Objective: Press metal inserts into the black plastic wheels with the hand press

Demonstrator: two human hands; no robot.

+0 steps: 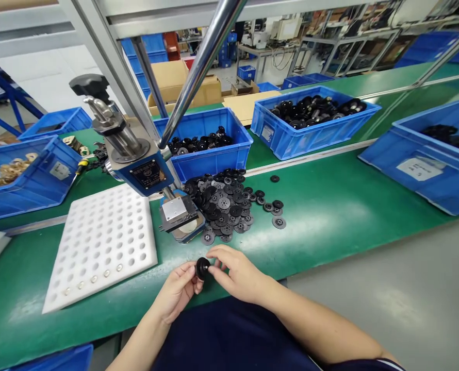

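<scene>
Press (146, 172), discs (224, 203), blue bins (211, 163) beyond held wheel (201, 269)

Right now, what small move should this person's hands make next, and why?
Probably the right hand should gently nudge the small pin to check its seating: the left hand holds the black wheel, and the pin points toward the right hand, within easy reach.

On the bench (322, 206), a press (148, 175) stands between a tray (98, 286) at left and a heap of discs (224, 203) at right. Behind the heap of discs sits one bin (210, 161), with a second bin (310, 140) to its right. A wheel (201, 268) is before the press, between left hand (180, 289) and right hand (238, 273).
</scene>
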